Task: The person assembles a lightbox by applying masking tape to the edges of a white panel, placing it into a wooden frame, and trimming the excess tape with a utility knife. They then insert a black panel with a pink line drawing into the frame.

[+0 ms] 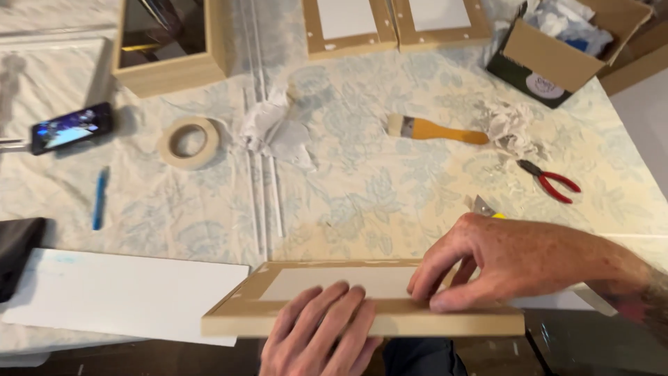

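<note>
One head camera looks steeply down from close above the table (390, 181) — its near edge nearest, far edge cropped.

Frame (334, 306) lies at the counter's (362, 181) near edge — tape roll (188, 142) behind-left, brush (435, 129) and pliers (550, 180) behind-right.

Likely a framing workshop, wooden frames (362, 299), paintbrush (435, 129), pliers (550, 181)

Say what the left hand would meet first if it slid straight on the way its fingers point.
The left hand lies flat on the wooden frame, fingers pointing away and slightly right. Going on, it would likely first meet the right hand, whose fingers press the frame's backing just ahead, though depth is hard to judge.
</note>
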